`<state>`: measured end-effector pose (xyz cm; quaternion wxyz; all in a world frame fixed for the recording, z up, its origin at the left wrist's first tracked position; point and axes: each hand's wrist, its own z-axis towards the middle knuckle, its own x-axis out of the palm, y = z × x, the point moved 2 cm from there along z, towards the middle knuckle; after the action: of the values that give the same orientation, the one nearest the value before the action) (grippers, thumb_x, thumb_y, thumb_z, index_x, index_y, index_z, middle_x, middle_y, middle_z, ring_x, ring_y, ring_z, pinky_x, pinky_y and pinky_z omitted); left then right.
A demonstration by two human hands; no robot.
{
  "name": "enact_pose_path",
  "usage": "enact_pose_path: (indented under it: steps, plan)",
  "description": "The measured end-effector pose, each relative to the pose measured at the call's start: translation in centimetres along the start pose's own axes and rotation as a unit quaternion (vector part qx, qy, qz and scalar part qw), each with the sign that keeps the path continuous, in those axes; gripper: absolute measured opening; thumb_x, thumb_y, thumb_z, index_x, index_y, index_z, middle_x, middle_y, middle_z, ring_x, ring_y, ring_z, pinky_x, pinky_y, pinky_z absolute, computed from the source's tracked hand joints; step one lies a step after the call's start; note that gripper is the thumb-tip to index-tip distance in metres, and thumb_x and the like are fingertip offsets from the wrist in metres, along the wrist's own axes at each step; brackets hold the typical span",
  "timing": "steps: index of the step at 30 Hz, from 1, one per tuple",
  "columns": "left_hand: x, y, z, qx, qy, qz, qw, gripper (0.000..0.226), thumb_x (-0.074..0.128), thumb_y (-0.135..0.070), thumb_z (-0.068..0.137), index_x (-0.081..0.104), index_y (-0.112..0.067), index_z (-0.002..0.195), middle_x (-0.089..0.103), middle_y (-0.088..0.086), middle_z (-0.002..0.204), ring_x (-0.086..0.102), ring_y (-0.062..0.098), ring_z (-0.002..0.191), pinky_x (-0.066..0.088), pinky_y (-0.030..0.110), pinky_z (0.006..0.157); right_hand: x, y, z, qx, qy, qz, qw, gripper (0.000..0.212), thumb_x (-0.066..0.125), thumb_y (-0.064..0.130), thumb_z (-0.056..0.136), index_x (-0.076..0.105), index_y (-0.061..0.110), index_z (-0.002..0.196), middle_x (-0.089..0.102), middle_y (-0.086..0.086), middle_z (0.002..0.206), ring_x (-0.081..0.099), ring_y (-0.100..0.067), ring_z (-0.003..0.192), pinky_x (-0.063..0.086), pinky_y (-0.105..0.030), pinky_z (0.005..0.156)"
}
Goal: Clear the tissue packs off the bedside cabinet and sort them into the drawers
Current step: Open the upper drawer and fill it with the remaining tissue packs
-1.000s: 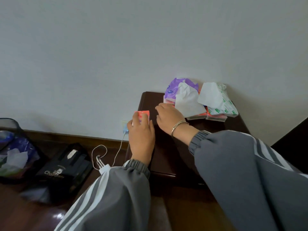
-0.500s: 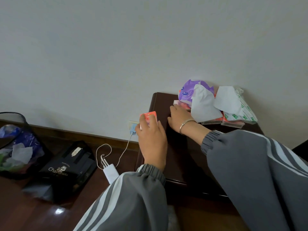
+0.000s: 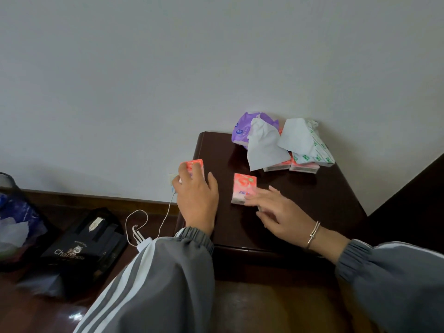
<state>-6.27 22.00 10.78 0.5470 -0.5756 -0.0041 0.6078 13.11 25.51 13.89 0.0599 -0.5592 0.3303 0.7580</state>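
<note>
My left hand [image 3: 195,200] grips a small pink-red tissue pack [image 3: 195,165] at the left edge of the dark wooden bedside cabinet [image 3: 312,203]. A second pink tissue pack [image 3: 243,186] lies flat on the cabinet top, and the fingertips of my right hand [image 3: 281,213] touch its near end with fingers spread. At the back by the wall lies a heap: a purple pack [image 3: 242,127] with a white tissue [image 3: 264,147] hanging out, a green-and-white pack [image 3: 312,150], and pink packs [image 3: 302,167] underneath. No drawers show.
A white charger and cable [image 3: 141,227] run to a wall socket left of the cabinet. On the floor at left stand a black paper bag [image 3: 81,246] and a bin with a blue liner [image 3: 14,219]. A dark edge of furniture [image 3: 413,195] rises at right.
My right hand pulled a pink pack out from the heap toward the cabinet's middle and now rests on its near end. The left hand keeps its pack. The camera shifted.
</note>
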Motion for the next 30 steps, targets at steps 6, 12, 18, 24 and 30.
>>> enact_pose_path:
  steps: [6, 12, 18, 24, 30]
  plan:
    - [-0.1, -0.2, -0.4, 0.028, 0.025, 0.046, 0.998, 0.046, 0.055, -0.039, 0.087, 0.042, -0.025, 0.129, 0.034, 0.003, 0.141, 0.040, 0.035, 0.119, 0.048, 0.040, 0.066, 1.1, -0.5, 2.2, 0.215, -0.094, -0.066, 0.970, 0.068, 0.053, 0.053, 0.084, 0.030, 0.030, 0.144, 0.030, -0.004, 0.151, 0.020, -0.030, 0.143, 0.024, -0.051, 0.114]
    - [-0.9, -0.1, -0.8, 0.057, 0.056, 0.077, 0.994, 0.039, 0.048, -0.026, 0.092, 0.047, -0.027, 0.130, 0.035, 0.002, 0.142, 0.040, 0.037, 0.120, 0.051, 0.044, 0.073, 4.0, 0.2, 3.9, 0.253, -0.027, -0.181, 0.950, 0.079, 0.041, 0.076, 0.075, 0.025, 0.036, 0.142, 0.041, -0.006, 0.138, 0.042, -0.033, 0.121, 0.037, -0.049, 0.092]
    - [-2.9, 0.8, -3.3, 0.102, 0.079, 0.052, 0.990, 0.039, 0.050, -0.021, 0.091, 0.053, -0.032, 0.128, 0.039, -0.001, 0.139, 0.043, 0.038, 0.115, 0.051, 0.044, 0.075, 3.9, 0.5, 1.0, 0.196, -0.115, -0.207, 0.952, 0.065, 0.043, 0.070, 0.078, 0.046, 0.031, 0.129, 0.060, -0.007, 0.107, 0.053, -0.029, 0.098, 0.039, -0.040, 0.077]
    - [-7.6, 1.8, -8.5, 0.132, 0.095, -0.038, 0.986, 0.041, 0.058, -0.017, 0.090, 0.056, -0.024, 0.130, 0.045, 0.003, 0.137, 0.049, 0.030, 0.117, 0.048, 0.041, 0.094, 2.6, 1.6, -4.2, 0.167, -0.112, -0.144, 0.969, 0.061, 0.046, 0.070, 0.076, 0.051, 0.033, 0.124, 0.062, 0.000, 0.106, 0.053, -0.023, 0.101, 0.038, -0.037, 0.080]
    - [-11.0, 3.1, -19.3, 0.202, 0.118, -0.075, 0.969, 0.045, 0.063, -0.022, 0.088, 0.055, -0.027, 0.132, 0.046, -0.006, 0.137, 0.045, 0.007, 0.119, 0.046, 0.023, 0.092, 1.4, 2.9, -14.2, 0.146, -0.164, 0.003, 0.976, 0.067, 0.046, 0.073, 0.072, 0.047, 0.039, 0.129, 0.063, 0.011, 0.105, 0.054, -0.010, 0.094, 0.048, -0.031, 0.080]
